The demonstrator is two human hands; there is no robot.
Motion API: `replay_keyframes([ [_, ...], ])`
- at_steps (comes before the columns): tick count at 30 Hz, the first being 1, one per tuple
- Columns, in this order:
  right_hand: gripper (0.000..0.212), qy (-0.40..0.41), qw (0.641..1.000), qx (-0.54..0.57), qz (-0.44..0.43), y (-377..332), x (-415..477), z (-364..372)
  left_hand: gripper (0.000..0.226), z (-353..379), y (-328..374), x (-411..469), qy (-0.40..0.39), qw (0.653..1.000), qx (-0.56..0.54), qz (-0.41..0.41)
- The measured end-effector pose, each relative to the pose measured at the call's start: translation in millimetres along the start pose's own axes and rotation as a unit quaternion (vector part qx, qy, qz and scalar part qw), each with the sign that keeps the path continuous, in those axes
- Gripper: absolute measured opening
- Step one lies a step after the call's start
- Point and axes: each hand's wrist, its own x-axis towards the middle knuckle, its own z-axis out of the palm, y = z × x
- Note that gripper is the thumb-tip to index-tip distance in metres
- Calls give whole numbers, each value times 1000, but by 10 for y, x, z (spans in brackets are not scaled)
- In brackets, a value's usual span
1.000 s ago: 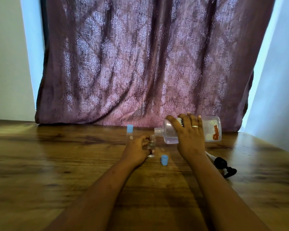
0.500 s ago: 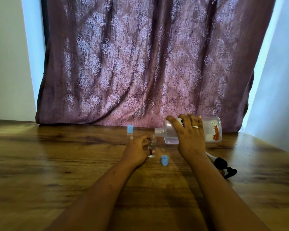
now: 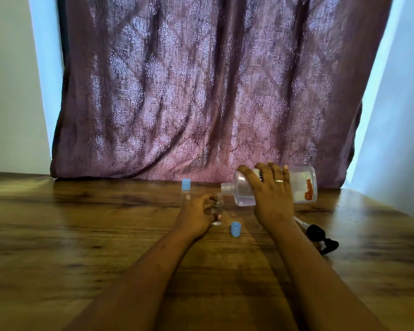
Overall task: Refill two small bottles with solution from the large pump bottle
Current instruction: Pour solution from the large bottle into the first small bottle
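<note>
My right hand (image 3: 271, 195) grips the large clear bottle (image 3: 301, 187), tipped on its side with its open neck pointing left. That neck sits just above the mouth of a small clear uncapped bottle (image 3: 218, 206), which my left hand (image 3: 196, 215) holds upright on the wooden table (image 3: 81, 235). A second small bottle with a blue cap (image 3: 186, 187) stands just behind my left hand. The loose blue cap (image 3: 235, 228) lies on the table between my hands. The black pump head (image 3: 320, 237) with its tube lies to the right of my right wrist.
A purple patterned curtain (image 3: 201, 91) hangs along the table's far edge, close behind the bottles. Pale walls stand at both sides. The table's right edge runs diagonally near the pump head.
</note>
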Motion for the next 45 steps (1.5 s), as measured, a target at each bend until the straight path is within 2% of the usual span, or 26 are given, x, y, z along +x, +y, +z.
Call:
replay_keyframes([
  [33,90,1,1000,-6,-1,11,-5,12,50,-8,21,-16,-7,1000,6,-6],
  [45,89,-1,1000,-4,-1,6,3,0,44,-16,25,-16,-5,1000,18,-2],
])
